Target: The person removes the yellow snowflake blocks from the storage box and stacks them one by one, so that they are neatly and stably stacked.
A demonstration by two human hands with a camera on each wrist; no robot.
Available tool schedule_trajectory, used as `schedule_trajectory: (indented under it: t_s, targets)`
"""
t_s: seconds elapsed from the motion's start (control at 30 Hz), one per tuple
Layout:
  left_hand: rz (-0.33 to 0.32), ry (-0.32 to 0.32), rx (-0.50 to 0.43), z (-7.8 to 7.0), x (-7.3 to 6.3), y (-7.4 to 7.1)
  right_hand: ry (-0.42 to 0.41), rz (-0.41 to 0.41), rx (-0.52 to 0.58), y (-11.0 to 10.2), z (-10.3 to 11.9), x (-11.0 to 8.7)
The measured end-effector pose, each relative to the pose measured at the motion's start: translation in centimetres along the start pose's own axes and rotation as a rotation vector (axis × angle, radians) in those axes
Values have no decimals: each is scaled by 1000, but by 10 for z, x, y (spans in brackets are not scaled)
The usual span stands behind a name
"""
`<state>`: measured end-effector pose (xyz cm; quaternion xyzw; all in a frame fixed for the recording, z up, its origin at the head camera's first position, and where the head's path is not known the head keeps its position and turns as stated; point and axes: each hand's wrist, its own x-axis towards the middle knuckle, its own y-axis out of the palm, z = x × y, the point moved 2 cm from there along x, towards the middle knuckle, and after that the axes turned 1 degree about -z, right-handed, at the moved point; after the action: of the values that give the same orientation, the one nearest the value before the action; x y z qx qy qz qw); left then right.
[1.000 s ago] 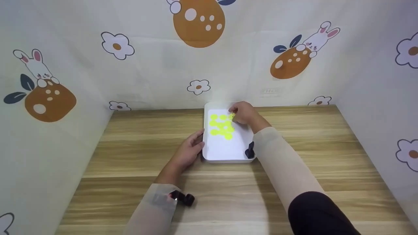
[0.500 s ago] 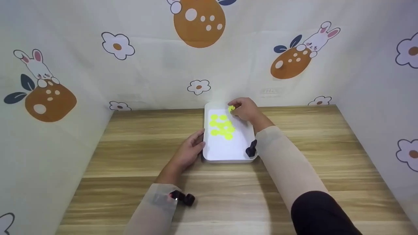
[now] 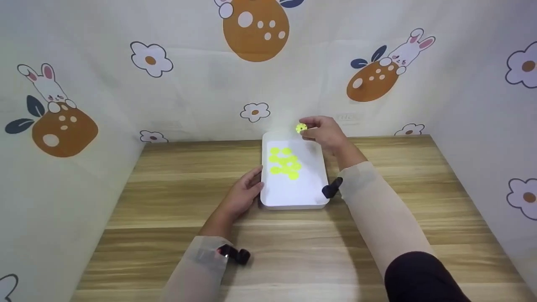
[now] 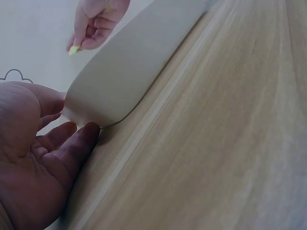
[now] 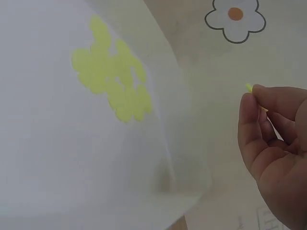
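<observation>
Pinched between the thumb and fingertips of my right hand (image 3: 328, 133) is a yellow interlocking disc (image 3: 301, 128), round and thin with slots round its edge. It is held up over the far right end of a white tray (image 3: 293, 193). Several more yellow discs (image 5: 112, 72) lie flat in the tray, some overlapping. My left hand (image 3: 242, 193) rests its fingertips and thumb against the outside of the tray's left wall; in the left wrist view those fingertips meet the tray's rounded corner (image 4: 103, 103).
The tray stands on a wood-grain tabletop (image 3: 176, 184), its far end close to the patterned cloth (image 3: 201, 92) behind. Similar cloth hangs at both sides. Small black cameras (image 3: 237, 254) are strapped to both wrists.
My right hand has lifted one yellow disc from the upper right of the group and carried it up, away and slightly right. The left hand, the tray and the other discs stay put.
</observation>
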<state>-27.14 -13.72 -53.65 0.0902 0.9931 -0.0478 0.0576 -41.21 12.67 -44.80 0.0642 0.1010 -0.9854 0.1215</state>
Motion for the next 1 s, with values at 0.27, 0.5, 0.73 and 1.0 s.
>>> schedule_trajectory:
  t_s: [0.27, 0.5, 0.73, 1.0]
  targets:
    - [-6, -11, 13, 1, 2, -1, -28, -45, 87, -23, -6, -22]
    - [14, -9, -13, 1, 2, -1, -62, -114, 155, -46, -16, -41]
    - [38, 0, -17, 1, 1, -2, -110, -168, 245, -61, -33, -57]
    - [26, -14, -2, 0, 0, -1, -73, -207, 285, -71, -48, -61]
